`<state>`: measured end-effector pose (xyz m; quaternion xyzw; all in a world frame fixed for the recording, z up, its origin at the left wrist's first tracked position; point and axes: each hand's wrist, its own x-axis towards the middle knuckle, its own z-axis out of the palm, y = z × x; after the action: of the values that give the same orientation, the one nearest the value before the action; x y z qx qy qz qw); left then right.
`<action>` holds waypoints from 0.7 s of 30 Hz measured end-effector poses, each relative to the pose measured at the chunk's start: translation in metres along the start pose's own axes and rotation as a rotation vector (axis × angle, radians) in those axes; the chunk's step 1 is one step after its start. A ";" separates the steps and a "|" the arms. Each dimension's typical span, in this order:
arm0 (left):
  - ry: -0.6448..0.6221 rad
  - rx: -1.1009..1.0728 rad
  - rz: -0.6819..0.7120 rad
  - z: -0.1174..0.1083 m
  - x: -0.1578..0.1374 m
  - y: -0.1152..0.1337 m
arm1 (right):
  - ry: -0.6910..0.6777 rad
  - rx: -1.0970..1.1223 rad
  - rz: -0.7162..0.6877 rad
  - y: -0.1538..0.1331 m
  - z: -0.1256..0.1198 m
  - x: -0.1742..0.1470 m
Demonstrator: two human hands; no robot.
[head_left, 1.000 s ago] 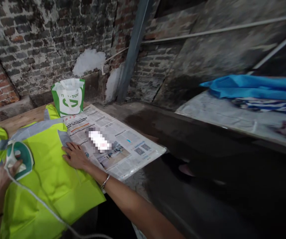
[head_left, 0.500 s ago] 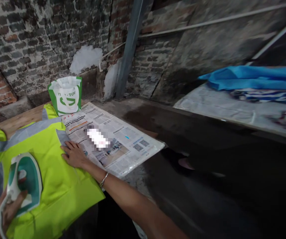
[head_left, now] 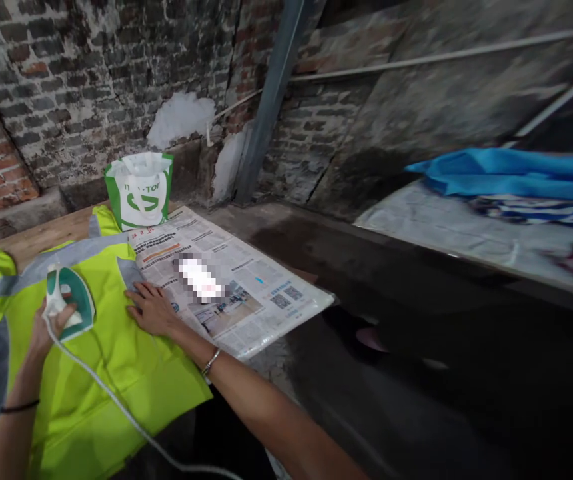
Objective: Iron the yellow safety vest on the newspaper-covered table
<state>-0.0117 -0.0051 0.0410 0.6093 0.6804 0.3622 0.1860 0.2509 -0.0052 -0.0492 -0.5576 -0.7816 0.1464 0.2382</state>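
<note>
A bright yellow garment with grey bands [head_left: 131, 373] lies spread over the near left of the table, part of it hanging past the front edge. My left hand [head_left: 50, 325] is wrapped round the handle of a green and white clothes iron [head_left: 84, 303], which rests on the upper left of the garment. From the iron a pale cord [head_left: 116, 403] runs down toward the bottom of the view. My right hand [head_left: 152, 308] lies flat with fingers spread on the garment's right edge, beside the newspaper [head_left: 271, 287].
On the newspaper is a blurred-out bright object [head_left: 200, 277]. A white and green bag [head_left: 139, 193] stands behind the garment. Another table [head_left: 391, 207] at right holds blue cloth [head_left: 511, 172] and striped fabric. A grey post [head_left: 271, 100] rises by the brick wall.
My left hand has pushed the iron up and away across the garment, and the cord now shows trailing behind it. The right hand stays on the garment's edge. The view has shifted slightly.
</note>
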 end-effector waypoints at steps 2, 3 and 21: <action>0.019 -0.006 -0.039 0.006 0.017 0.006 | 0.018 0.000 0.001 0.000 0.002 0.001; 0.017 -0.014 -0.053 0.007 0.019 0.008 | 0.024 -0.001 0.003 0.001 0.002 0.001; -0.168 -0.063 0.025 0.025 -0.102 0.022 | 0.102 -0.042 -0.031 0.003 0.008 0.000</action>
<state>0.0406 -0.0971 0.0206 0.6398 0.6430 0.3334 0.2572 0.2488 -0.0038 -0.0574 -0.5569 -0.7800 0.0977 0.2682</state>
